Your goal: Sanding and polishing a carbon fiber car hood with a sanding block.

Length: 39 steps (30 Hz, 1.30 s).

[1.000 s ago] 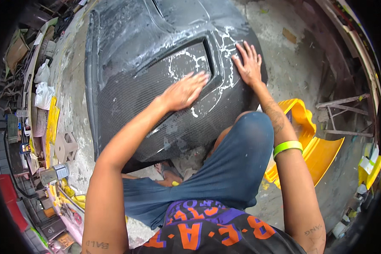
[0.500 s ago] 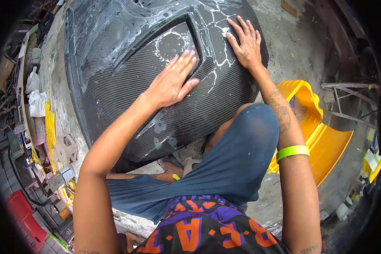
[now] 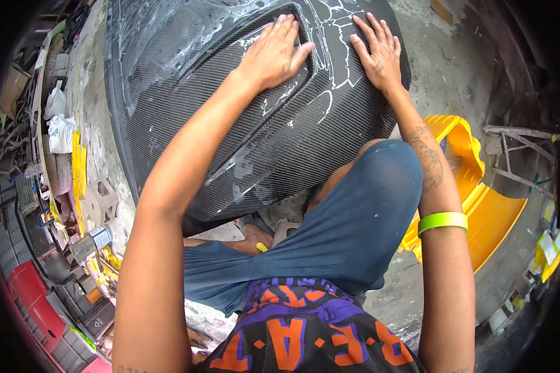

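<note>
underfoot, a grey concrete floor [image 3: 438, 81]. directly ahead, low down, with its support mostly hidden, a large black panel [image 3: 280, 149] with a woven look, apparently set there to fall within reach of both arms. off to the right, apart from the panel, a yellow moulded piece [image 3: 494, 217], perhaps put aside to leave working room. close to the panel's near right edge, a raised knee [image 3: 389, 174], probably for balance while leaning forward. sunk into the panel, a long angled recess [image 3: 274, 99]. across its far right end, the left hand [image 3: 274, 53], palm down, with fingers outstretched and thumb over the rim, seemingly laid flat to suit the surface; nothing grasped. on the panel's outer right side, the right hand [image 3: 379, 59], palm down, with fingers spread, likely to fit the curve; nothing grasped either. pressure under both palms: impossible to tell. between the hands, thin branching white streaks [image 3: 339, 62]. near the right elbow, a yellow-green wristband [image 3: 443, 222], worn high, presumably clear of the surface.
</note>
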Motion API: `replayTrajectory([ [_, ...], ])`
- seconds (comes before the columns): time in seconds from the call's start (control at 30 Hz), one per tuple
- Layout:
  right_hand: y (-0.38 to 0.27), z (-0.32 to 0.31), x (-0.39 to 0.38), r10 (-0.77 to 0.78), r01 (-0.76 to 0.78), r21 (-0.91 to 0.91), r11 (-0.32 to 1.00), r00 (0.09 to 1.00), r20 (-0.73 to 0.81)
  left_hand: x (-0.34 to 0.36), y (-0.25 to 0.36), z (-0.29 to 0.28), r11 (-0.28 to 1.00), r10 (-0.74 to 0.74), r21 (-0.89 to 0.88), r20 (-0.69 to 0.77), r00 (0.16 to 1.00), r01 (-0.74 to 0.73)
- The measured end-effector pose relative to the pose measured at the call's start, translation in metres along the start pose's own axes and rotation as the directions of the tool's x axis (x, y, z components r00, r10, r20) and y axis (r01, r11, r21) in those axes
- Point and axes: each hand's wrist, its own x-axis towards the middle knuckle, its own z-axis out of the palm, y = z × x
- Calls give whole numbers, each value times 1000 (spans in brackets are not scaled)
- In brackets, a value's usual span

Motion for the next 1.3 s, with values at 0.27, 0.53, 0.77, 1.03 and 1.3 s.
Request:
replayTrajectory([
  [0.27,0,-9,3,-48,49,-53,997,998,35,2,-2,-2,978,-102,-177,64,993,112],
  [0.53,18,7,8,-144,146,-65,987,989,33,-164,-90,-176,517,-771,-740,-184,610,430],
  [0.77,69,-11,63,-115,89,76,993,867,484,-472,-115,-276,371,-929,-870,-342,145,324],
  [1.03,-84,15,120,-242,135,218,967,756,608,-587,-21,-113,139,-913,-689,-367,-177,711],
  [1.3,-234,99,8,-116,211,-163,964,883,455,-555,-24,-56,307,-852,-230,-498,159,924],
])
